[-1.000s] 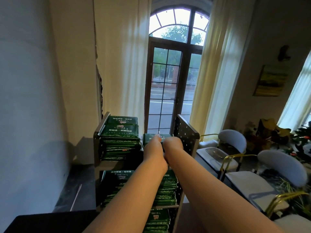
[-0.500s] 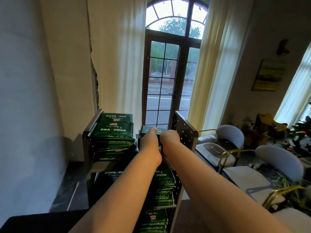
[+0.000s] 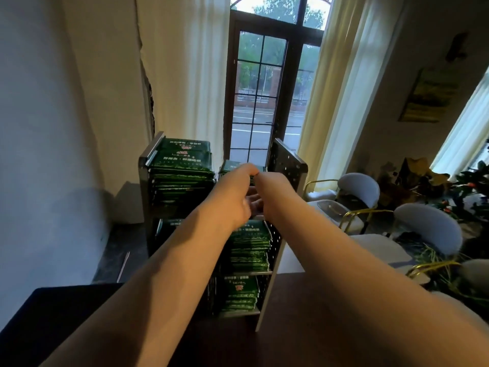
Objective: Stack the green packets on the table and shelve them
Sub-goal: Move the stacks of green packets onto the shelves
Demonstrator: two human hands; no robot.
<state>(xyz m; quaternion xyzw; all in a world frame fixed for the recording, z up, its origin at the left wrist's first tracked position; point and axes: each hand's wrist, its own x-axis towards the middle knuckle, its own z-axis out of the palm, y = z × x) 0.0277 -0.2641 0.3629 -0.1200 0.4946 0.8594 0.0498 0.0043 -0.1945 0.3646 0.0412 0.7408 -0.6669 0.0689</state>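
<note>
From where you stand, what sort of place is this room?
Probably a café or dining room that doubles as storage: padded chairs with gold frames, a tall curtained window onto a street, and a metal rack filled with green packets.

The shelf (image 3: 287,165) stands behind the table (image 3: 232,345) and before the window (image 3: 264,88), with a packet stack (image 3: 182,165) in its upper left part and chairs (image 3: 360,186) to its right.
</note>
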